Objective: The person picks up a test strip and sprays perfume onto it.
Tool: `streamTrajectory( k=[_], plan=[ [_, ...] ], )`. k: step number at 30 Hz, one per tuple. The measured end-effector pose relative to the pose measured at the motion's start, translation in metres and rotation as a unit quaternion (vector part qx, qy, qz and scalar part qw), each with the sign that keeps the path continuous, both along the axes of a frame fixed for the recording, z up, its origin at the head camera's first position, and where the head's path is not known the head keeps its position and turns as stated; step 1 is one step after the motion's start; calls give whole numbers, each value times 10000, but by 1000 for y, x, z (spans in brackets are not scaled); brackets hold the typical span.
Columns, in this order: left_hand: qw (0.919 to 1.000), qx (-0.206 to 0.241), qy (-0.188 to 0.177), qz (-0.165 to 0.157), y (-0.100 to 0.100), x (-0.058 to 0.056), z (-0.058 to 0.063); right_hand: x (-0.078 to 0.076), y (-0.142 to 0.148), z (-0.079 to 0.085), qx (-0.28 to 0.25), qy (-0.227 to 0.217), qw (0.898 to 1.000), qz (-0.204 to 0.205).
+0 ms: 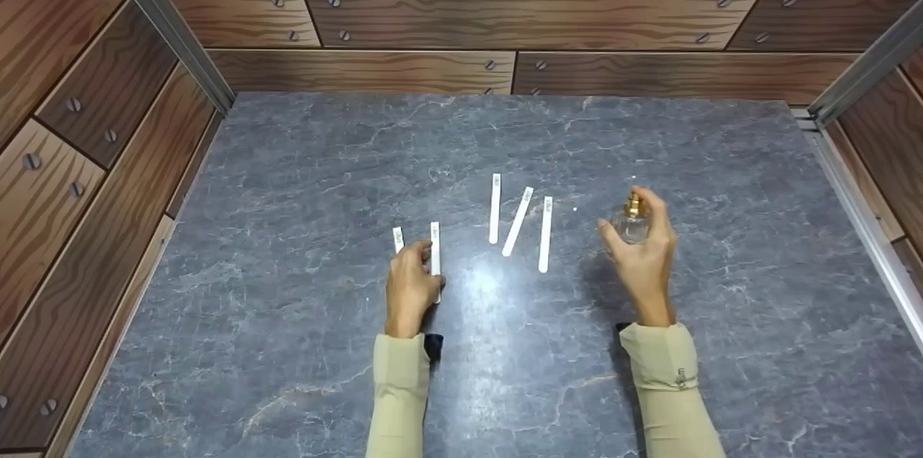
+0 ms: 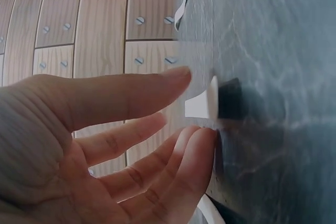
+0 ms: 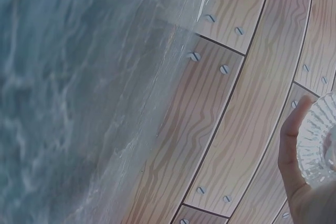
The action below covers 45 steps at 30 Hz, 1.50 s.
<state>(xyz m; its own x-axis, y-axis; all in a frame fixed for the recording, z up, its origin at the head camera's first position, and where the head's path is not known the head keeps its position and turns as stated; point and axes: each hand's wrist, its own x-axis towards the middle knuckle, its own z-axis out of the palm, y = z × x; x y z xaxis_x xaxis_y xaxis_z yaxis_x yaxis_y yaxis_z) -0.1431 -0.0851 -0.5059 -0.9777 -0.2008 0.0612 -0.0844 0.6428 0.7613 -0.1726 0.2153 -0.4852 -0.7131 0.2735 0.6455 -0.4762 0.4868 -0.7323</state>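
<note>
My right hand (image 1: pixel 647 256) grips a clear glass perfume bottle (image 1: pixel 633 229) with a gold neck, a finger over its top. Only the bottle's ribbed glass and part of the hand show in the right wrist view. Low over the table at centre left is my left hand (image 1: pixel 411 288), thumb and fingers apart around a white paper test strip (image 1: pixel 435 256). That strip (image 2: pixel 211 100) appears just beyond the fingertips in the left wrist view. Another white strip (image 1: pixel 398 236) lies to its left, mostly hidden by the hand.
Between the hands lie three more white strips, a left one (image 1: pixel 495 209), a slanted one (image 1: pixel 518 221) and a right one (image 1: pixel 546 234). The grey marbled table (image 1: pixel 324 155) is bounded by wood-patterned walls (image 1: pixel 533 14) and metal edges.
</note>
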Motion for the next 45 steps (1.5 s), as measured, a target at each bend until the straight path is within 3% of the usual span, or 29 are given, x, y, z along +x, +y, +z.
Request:
streamTrajectory(
  k=[17,26,31,35,45],
  plan=[
    [9952,-933,111,-261,5,3,-3,5,-3,3,-77,-123,9999,-32],
    [9960,-688,-7,-574,2,1,-1,4,0,-1,-75,-181,9998,-54],
    [9953,-625,-65,-737,0,-1,-1,12,-7,15,-172,-211,9996,26],
    [9954,-571,37,-769,1,-4,-1,17,-9,29,-235,-57,9997,51],
    [9924,-497,410,-1046,1,-9,-4,18,-3,31,-283,90,9995,-118]
  ],
)
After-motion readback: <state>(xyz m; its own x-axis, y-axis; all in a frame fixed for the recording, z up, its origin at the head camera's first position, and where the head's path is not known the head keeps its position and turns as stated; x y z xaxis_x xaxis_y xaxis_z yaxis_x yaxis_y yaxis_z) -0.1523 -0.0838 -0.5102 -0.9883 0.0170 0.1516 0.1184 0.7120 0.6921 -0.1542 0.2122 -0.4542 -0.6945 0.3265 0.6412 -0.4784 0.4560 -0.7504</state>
